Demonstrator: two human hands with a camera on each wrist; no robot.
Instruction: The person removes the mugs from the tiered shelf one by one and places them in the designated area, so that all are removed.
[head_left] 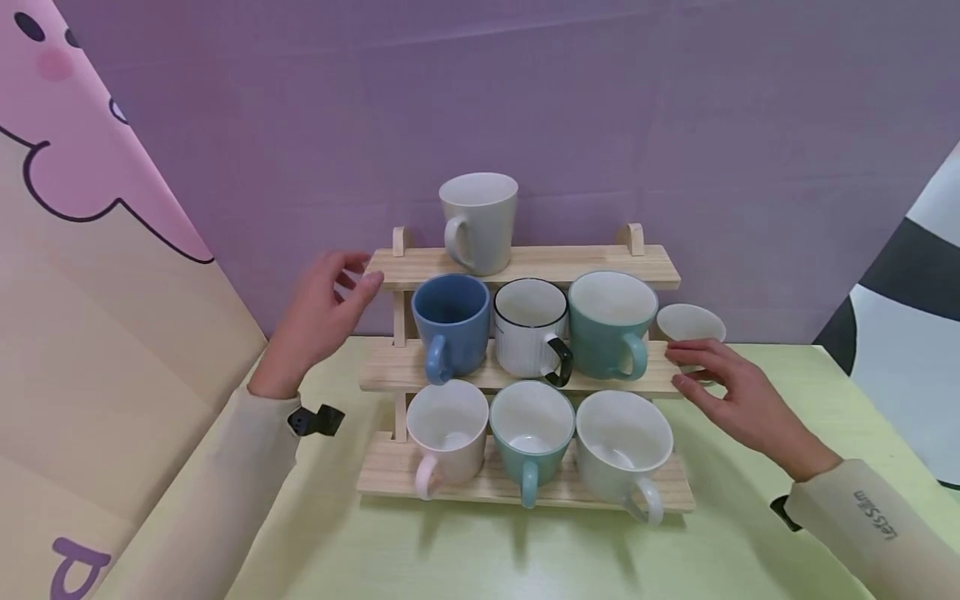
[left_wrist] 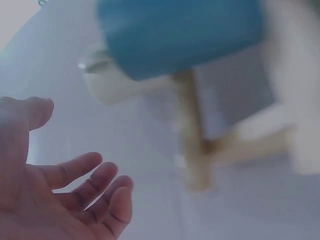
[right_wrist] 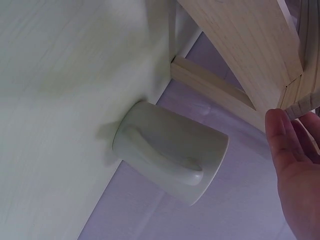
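A three-tier wooden rack [head_left: 652, 267] holds several mugs. On its top tier stands a tall white mug [head_left: 491, 229]. The middle tier has a blue mug [head_left: 468, 333], a white mug with black rim and handle [head_left: 517, 346] and a teal mug [head_left: 600, 333]. Below are a pale pink mug [head_left: 465, 454], a light teal mug [head_left: 543, 454] and a white mug [head_left: 611, 471]. My left hand [head_left: 318, 312] is beside the top tier's left end, fingers loosely bent, holding nothing. With thumb and fingertips my right hand [head_left: 738, 400] grips the middle tier's right end.
Another white mug [right_wrist: 170, 145] stands upright on the table behind the rack's right side, close to my right hand. A purple cloth backdrop [head_left: 300, 150] rises behind the pale green table [head_left: 337, 550]. Printed panels [head_left: 97, 275] flank it at both sides.
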